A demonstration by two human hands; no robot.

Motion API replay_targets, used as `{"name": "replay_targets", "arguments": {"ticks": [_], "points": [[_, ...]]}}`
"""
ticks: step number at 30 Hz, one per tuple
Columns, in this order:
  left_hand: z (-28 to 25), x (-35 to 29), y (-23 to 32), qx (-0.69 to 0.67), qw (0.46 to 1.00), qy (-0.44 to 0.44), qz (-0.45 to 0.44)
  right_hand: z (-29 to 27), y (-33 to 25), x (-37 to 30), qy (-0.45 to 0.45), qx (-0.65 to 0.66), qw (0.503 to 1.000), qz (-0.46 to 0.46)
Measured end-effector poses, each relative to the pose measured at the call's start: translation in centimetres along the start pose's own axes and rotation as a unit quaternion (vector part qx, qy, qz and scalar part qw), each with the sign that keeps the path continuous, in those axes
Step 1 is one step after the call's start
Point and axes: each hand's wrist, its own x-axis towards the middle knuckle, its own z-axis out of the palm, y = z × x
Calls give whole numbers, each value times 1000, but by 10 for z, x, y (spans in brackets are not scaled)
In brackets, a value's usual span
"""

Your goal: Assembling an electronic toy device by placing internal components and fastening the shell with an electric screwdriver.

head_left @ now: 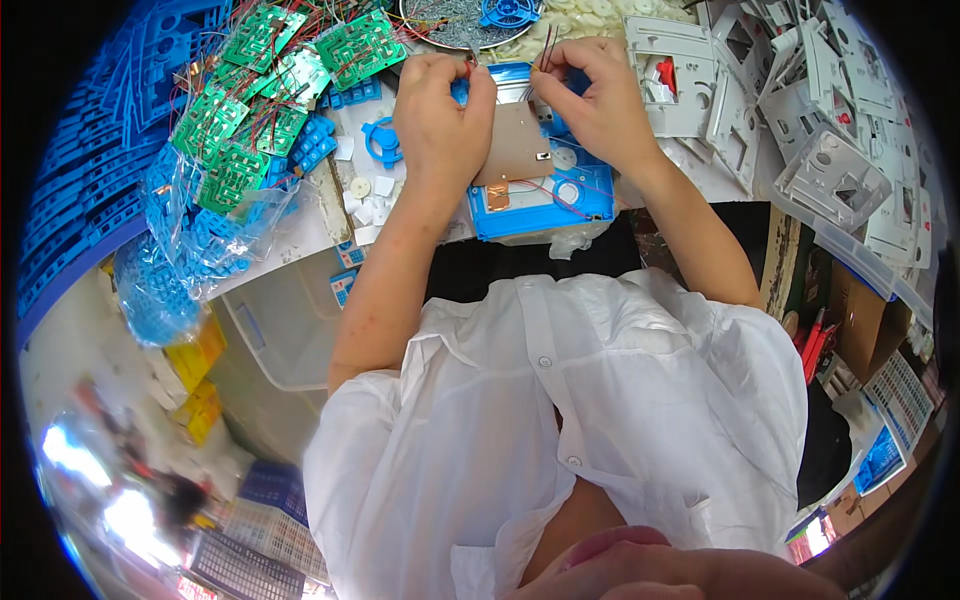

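A blue plastic housing (540, 222) lies at the bench's front edge, with a plain brown board (515, 142) over it. A small copper-coloured piece (497, 196) and a thin red wire show in its near part. My left hand (445, 115) is closed in a pinch at the board's far left; what sits in its fingertips is too small to name. At the far right, my right hand (598, 100) has thumb and forefinger pressed together on thin dark wires (548, 48) that stick up past the fingers.
Green circuit boards (240, 120) with wires are heaped at the left, beside a clear bag (215, 235) of blue parts. Blue casings (85, 190) fill the far left. White plastic frames (690, 75) are piled right. A round tray (450, 30) of small metal pieces stands behind.
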Motion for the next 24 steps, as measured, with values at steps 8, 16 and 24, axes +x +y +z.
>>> {"name": "replay_targets", "arguments": {"ticks": [8,16,24], "points": [[-33,-17,9,-61,967,-109,222,-5,-4,1,-101,14,948,-303],[-48,-23,11,-25,940,-267,211,-30,-8,8,-183,-18,940,-286],[-53,-23,16,47,919,-308,241,-31,-8,79,-148,-159,914,-344]]}}
